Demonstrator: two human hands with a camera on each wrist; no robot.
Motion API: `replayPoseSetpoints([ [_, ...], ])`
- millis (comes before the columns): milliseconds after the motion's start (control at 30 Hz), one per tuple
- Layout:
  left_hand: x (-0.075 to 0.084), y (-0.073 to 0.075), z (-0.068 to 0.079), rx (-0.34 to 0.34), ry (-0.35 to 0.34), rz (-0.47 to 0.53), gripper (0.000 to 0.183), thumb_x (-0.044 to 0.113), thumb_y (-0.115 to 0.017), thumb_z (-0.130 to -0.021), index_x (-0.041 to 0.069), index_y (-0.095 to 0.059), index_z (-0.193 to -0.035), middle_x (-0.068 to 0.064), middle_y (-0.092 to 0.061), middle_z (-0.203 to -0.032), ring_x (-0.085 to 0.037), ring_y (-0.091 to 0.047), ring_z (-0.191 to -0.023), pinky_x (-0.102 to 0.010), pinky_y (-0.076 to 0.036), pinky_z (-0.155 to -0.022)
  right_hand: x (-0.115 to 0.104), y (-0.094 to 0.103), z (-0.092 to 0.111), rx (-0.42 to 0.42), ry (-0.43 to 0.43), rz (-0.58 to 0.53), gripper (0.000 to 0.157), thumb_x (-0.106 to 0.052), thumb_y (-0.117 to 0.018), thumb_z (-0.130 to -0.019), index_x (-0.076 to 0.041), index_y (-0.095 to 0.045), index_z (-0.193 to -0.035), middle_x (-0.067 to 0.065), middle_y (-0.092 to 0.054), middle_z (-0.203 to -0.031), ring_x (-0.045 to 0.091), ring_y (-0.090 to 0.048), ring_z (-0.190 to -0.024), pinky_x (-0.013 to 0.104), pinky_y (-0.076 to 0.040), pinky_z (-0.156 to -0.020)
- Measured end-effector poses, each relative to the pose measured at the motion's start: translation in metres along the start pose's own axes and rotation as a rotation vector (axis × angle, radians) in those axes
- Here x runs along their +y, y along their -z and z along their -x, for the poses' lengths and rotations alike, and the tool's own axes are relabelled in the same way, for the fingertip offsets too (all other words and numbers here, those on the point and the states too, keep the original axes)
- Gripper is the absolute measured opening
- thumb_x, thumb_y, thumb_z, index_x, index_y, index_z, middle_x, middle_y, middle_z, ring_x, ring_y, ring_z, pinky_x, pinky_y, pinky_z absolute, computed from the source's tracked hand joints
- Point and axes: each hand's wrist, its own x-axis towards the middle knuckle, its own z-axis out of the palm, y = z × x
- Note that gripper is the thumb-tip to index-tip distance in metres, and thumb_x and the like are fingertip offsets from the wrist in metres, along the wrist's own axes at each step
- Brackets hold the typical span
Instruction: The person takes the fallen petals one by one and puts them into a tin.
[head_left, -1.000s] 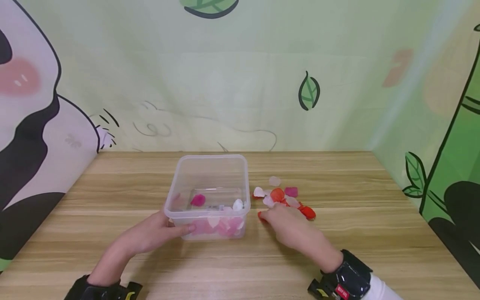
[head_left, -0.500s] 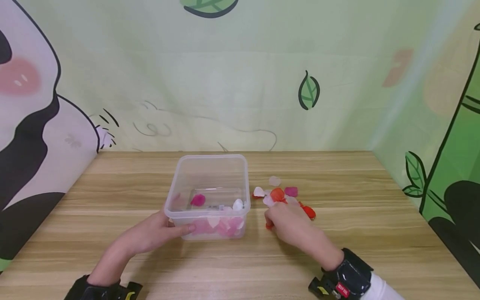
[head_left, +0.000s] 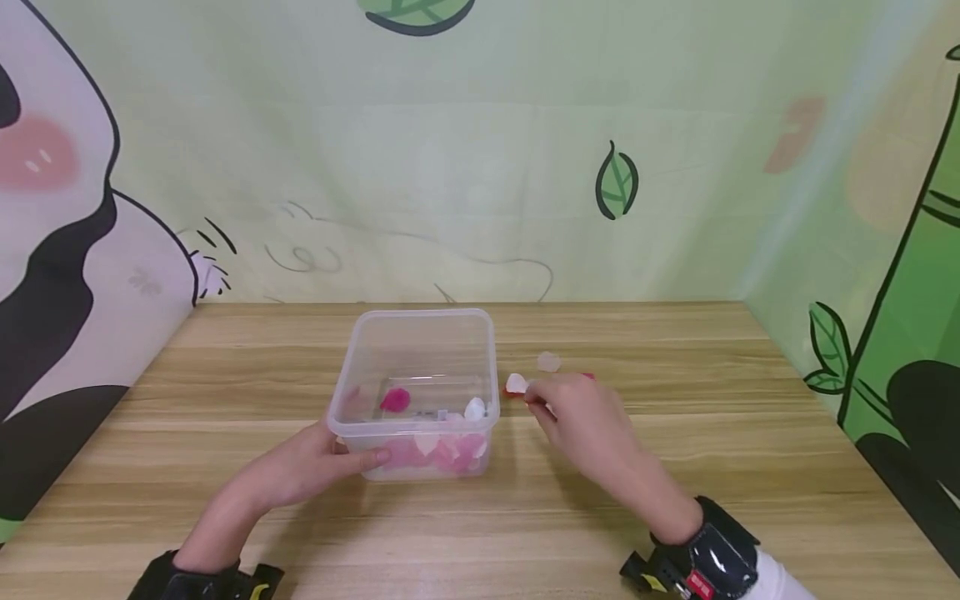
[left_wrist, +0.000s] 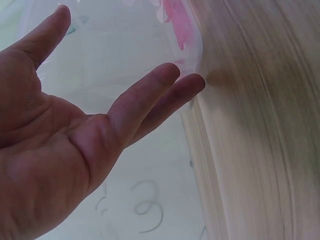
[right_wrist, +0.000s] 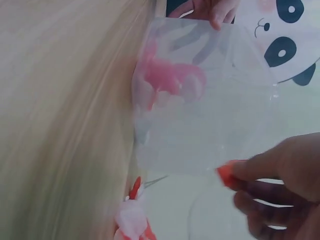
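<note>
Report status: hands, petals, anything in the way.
Left hand touches clear box. Right hand pinches red petal. Loose petals on table; nothing visible blocking the box's open top.

Soft, even light casts faint shadows on the light-brown wood-grain tabletop [head_left: 450, 542] and a pale glare streak on the green printed backdrop [head_left: 487, 167], while the dimmer wrist views leave the translucent square plastic box [right_wrist: 230, 115] hazy and soft-edged.

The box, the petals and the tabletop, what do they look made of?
Box: probably smooth plastic, since petals show through its cloudy walls. Petals: possibly matte fabric or paper, thin and curved. Tabletop: wood or laminate, satin-looking, with streaked grain.
</note>
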Motion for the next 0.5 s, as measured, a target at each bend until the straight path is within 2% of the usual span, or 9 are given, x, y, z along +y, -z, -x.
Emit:
replayPoseSetpoints([
  [167, 0.0, 0.0, 0.0, 0.002, 0.01, 0.001, 0.074, 0.031, -0.069, -0.094, 0.02, -0.022, -0.151, -0.009, -0.05, -0.133, -0.029, -0.053, -0.113, -0.035, -0.044, -0.087, -0.007, 0.005, 0.0, 0.189, 0.077, -0.059, 0.011, -0.009, -0.079, -0.083, -0.014, -0.075, -0.092, -0.006, -0.066, -0.087, 0.011, -0.06, -0.073, 0.025, -0.046, -0.061],
  [267, 0.0, 0.0, 0.0, 0.003, 0.013, 0.002, 0.075, 0.032, -0.069, -0.094, 0.02, -0.022, -0.151, -0.009, -0.05, -0.133, -0.029, -0.053, -0.113, -0.035, -0.044, -0.087, -0.011, 0.006, 0.0, 0.273, 0.138, -0.115, 0.012, -0.005, -0.078, -0.083, -0.012, -0.074, -0.093, -0.005, -0.065, -0.086, 0.011, -0.058, -0.074, 0.024, -0.045, -0.064],
  [500, -0.001, 0.0, 0.0, 0.003, 0.002, 0.014, 0.072, 0.03, -0.069, -0.094, 0.02, -0.024, -0.15, -0.008, -0.051, -0.131, -0.025, -0.054, -0.11, -0.035, -0.044, -0.087, -0.021, 0.005, 0.002, 0.335, 0.246, -0.225, 0.018, 0.002, -0.079, -0.08, -0.006, -0.074, -0.095, -0.001, -0.066, -0.093, 0.017, -0.062, -0.089, 0.026, -0.048, -0.081],
])
